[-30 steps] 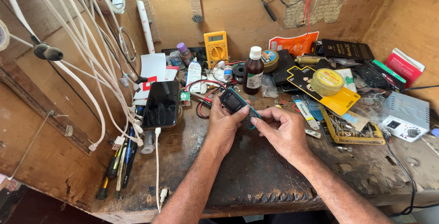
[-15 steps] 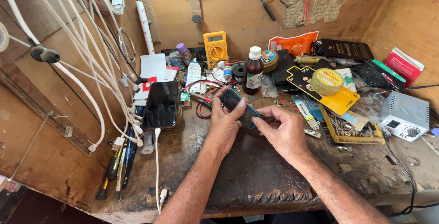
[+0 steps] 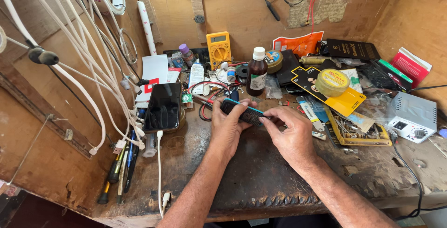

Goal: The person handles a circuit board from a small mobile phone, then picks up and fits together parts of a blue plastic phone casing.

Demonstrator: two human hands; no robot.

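Both hands are working on a small dark phone (image 3: 242, 111) with a teal edge, holding it edge-up just above the worn wooden tabletop (image 3: 260, 177). The left hand (image 3: 229, 128) is wrapping around the phone's near side, fingers curled over its top and thumb pressing from below, so it is closed on the phone. The right hand (image 3: 291, 132) is meeting the phone's right end, thumb and forefinger pinching together at that end; whether a small tool or part is sitting between those fingertips is too small to tell.

Taking the phone as the landmark: a larger black smartphone (image 3: 163, 107) is lying face up to its left, a brown bottle with a white cap (image 3: 256, 72) is standing just behind it, and a yellow multimeter (image 3: 219, 49) is leaning farther behind, against the wooden back wall. To its right a round yellow tin (image 3: 332, 82) is resting on a yellow card, and beyond that a white box with a dial (image 3: 412, 123) is sitting. White cables (image 3: 93, 79) are hanging well to its left.

Judging by the scene, the work on the phone's edge is under way; the phone looks to be in one piece and nothing of it is lying loose that I can make out, so most of the job seems to remain.
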